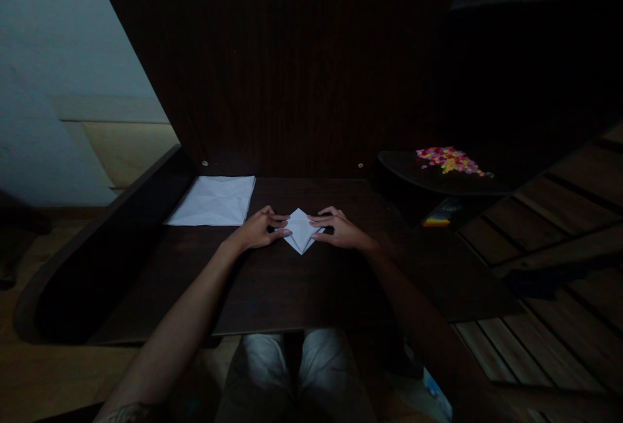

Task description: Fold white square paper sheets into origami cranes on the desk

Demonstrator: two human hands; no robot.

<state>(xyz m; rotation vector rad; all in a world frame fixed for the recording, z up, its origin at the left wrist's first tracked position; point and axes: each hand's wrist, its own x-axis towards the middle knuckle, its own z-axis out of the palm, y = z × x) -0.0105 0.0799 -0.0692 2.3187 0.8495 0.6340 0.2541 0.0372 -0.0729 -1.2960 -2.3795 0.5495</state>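
Note:
A folded piece of white paper (300, 231), diamond-shaped with layered flaps, lies on the dark wooden desk between my two hands. My left hand (259, 226) pinches its left corner, with thumb and fingers on the paper. On the opposite side, my right hand (339, 228) grips the right corner in the same way, its index finger and thumb on the flaps. The fingertips cover both side corners. To the left of my left hand sits a stack of white paper sheets (214, 200) with crease lines on top.
A dark upright panel (292, 72) closes off the back of the desk (302, 293). On the right, a raised curved shelf (413, 173) bears a pile of small pink, red and yellow pieces (450, 160). A dark side wall (111, 241) bounds the left.

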